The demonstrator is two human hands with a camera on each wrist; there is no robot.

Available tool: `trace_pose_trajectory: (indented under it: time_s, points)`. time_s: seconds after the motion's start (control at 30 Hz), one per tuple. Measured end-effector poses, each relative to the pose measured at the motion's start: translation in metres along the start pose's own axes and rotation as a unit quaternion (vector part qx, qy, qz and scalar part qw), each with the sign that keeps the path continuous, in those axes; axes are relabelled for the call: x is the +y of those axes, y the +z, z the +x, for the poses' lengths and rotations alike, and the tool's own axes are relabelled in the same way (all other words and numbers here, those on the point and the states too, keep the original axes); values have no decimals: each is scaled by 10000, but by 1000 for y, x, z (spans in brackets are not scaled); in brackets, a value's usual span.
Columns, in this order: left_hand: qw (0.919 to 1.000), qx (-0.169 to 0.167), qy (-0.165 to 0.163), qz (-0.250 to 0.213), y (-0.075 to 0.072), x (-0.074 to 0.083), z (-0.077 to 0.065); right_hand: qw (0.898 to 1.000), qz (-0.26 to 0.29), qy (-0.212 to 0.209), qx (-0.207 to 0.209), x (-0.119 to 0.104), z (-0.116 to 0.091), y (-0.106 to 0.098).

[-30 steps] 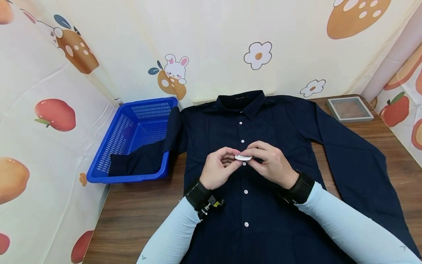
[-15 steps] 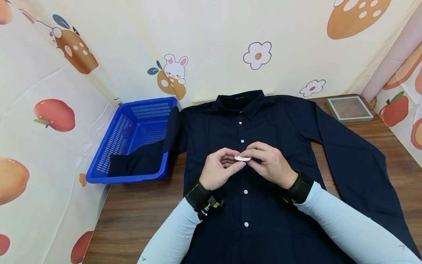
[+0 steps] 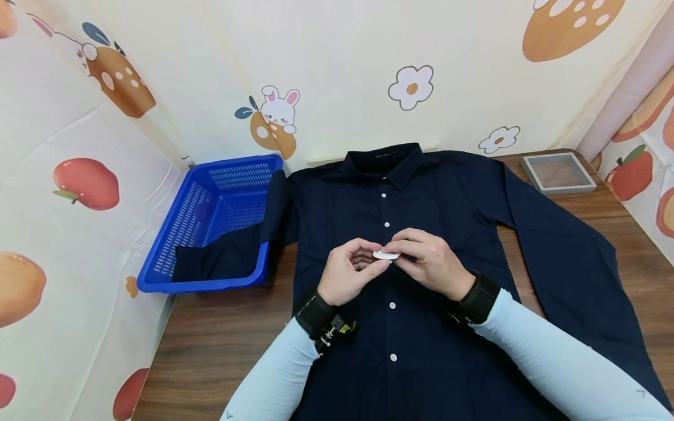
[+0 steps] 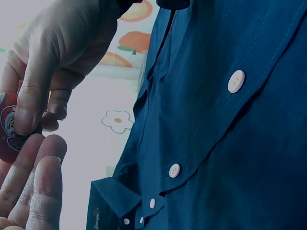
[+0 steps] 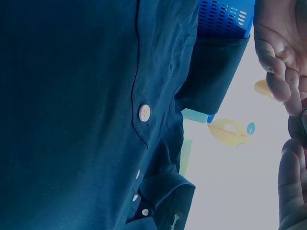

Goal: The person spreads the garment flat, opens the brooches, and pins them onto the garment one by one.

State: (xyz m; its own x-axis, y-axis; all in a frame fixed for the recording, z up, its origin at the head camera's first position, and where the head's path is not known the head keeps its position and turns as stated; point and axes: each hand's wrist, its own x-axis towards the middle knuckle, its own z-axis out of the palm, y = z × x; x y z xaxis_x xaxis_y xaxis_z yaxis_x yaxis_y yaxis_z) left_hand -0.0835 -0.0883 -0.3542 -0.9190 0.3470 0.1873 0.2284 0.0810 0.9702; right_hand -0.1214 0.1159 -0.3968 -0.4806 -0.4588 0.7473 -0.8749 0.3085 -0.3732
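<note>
A small round badge [image 3: 386, 255] is held level between both hands over the chest of a dark navy button-up shirt [image 3: 447, 199]. White shows on it in the head view; the left wrist view catches its red printed face with a cartoon figure [image 4: 7, 122]. My right hand [image 3: 432, 263] pinches it, thumb across the red face in the left wrist view. From the other side, my left hand [image 3: 344, 269] holds its edge between fingertips and thumb. The shirt lies face up with its front placket and white buttons [image 4: 236, 81] below the hands.
To the left stands a blue perforated basket [image 3: 205, 286], with one shirt sleeve [image 3: 226, 251] draped into it. A grey-framed shallow box [image 3: 560, 191] sits at the table's back right corner. Printed cloth [image 3: 337, 76] hangs behind the wooden table [image 3: 221, 339].
Both hands and the badge have shifted very slightly left and down in the head view. The badge stays between the fingers; the shirt and basket have not moved.
</note>
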Motion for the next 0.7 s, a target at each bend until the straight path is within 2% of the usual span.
trace_pose_trajectory:
  time_s: [0.3, 0.57, 0.7]
  points:
    - [9999, -97, 66, -78, 0, -2, 0, 9991, 212, 336, 168, -1, -1, -1]
    - [9998, -120, 159, -53, 0, -1, 2, 9916, 520, 1153, 255, -5, 1, -3]
    - [9999, -82, 121, -73, 0, 0, 3, 9882, 718, 1314, 333, -6, 1, -3]
